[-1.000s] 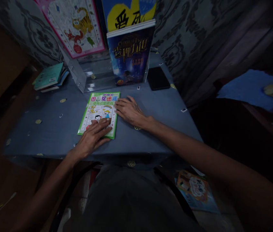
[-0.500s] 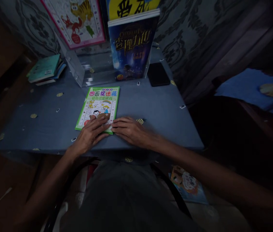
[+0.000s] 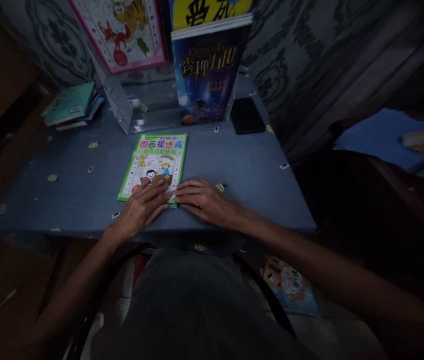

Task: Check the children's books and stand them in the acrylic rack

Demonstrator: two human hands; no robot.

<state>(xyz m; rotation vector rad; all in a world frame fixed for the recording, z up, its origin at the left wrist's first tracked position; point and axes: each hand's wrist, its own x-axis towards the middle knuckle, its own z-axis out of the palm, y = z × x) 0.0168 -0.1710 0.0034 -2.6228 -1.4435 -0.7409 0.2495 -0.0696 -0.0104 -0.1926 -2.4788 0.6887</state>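
Note:
A green-bordered children's picture book (image 3: 161,159) lies closed on the cloth-covered table, its cartoon cover facing up. My left hand (image 3: 146,202) rests flat across the lower part of the cover, fingers stretched out. At the lower right corner, the fingertips of my right hand (image 3: 202,200) are together on the book's edge. A thin bluish sliver shows beneath that corner. The thumb of the right hand is mostly hidden.
Behind the book, a clear acrylic stand (image 3: 118,107) holds a dark blue book (image 3: 206,75) and a pink-bordered book (image 3: 125,37). A black phone (image 3: 247,116) lies on the right, stacked books (image 3: 70,105) on the left. Another book (image 3: 290,285) lies below the table.
The view has shifted slightly. Both hands stay nearly in place on the book, and a bluish sliver now shows under its lower right corner.

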